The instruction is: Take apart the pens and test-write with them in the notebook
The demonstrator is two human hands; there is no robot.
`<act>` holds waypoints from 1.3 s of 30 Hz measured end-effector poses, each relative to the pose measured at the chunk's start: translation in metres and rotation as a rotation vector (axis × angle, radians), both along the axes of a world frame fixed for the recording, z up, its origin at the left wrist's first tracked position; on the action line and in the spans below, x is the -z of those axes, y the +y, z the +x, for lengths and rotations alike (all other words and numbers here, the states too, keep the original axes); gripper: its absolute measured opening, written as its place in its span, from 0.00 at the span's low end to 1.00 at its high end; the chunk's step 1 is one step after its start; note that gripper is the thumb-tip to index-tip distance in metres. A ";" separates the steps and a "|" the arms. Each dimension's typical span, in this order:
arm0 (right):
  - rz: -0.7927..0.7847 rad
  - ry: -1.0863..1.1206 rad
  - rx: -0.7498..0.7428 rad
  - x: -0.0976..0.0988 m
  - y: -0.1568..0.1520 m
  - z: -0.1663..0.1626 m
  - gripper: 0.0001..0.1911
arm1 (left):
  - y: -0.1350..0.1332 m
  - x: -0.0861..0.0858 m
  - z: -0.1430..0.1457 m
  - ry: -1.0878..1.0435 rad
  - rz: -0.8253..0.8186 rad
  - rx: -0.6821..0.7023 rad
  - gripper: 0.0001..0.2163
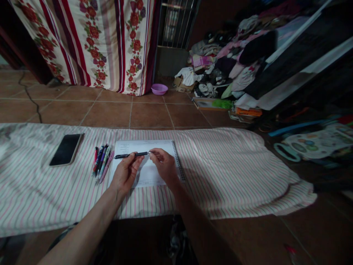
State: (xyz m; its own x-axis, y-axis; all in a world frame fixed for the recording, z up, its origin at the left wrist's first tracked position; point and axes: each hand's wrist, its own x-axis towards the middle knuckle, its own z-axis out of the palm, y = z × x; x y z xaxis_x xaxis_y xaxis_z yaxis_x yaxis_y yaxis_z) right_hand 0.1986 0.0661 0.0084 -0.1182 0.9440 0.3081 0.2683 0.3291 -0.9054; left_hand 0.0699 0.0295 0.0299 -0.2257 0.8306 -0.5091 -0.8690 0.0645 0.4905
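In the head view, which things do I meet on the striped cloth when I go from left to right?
smartphone → bunch of pens → left hand, gripping a black pen → right hand, pinching that pen's end → notebook's spiral binding

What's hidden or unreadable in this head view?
Head view only.
notebook writing: too small and dim; left hand and right hand cover mid-page.
pen right end: hidden by right fingertips.
loose pens: overlapping, count unclear.
phone screen: dark, nothing legible.
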 end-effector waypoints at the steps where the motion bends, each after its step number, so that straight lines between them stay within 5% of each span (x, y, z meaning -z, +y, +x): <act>1: 0.003 -0.009 -0.002 -0.001 0.000 0.000 0.07 | 0.000 0.000 0.000 -0.003 -0.002 -0.009 0.09; 16: 0.033 -0.184 0.007 -0.008 -0.002 0.005 0.14 | -0.002 0.002 0.001 0.121 0.078 0.012 0.07; 25: -0.108 0.089 -0.088 -0.002 0.001 0.002 0.14 | 0.000 0.001 -0.001 0.065 -0.013 -0.005 0.09; 39: -0.032 -0.075 -0.062 -0.002 0.000 0.007 0.11 | -0.001 0.004 -0.001 0.149 0.040 0.021 0.10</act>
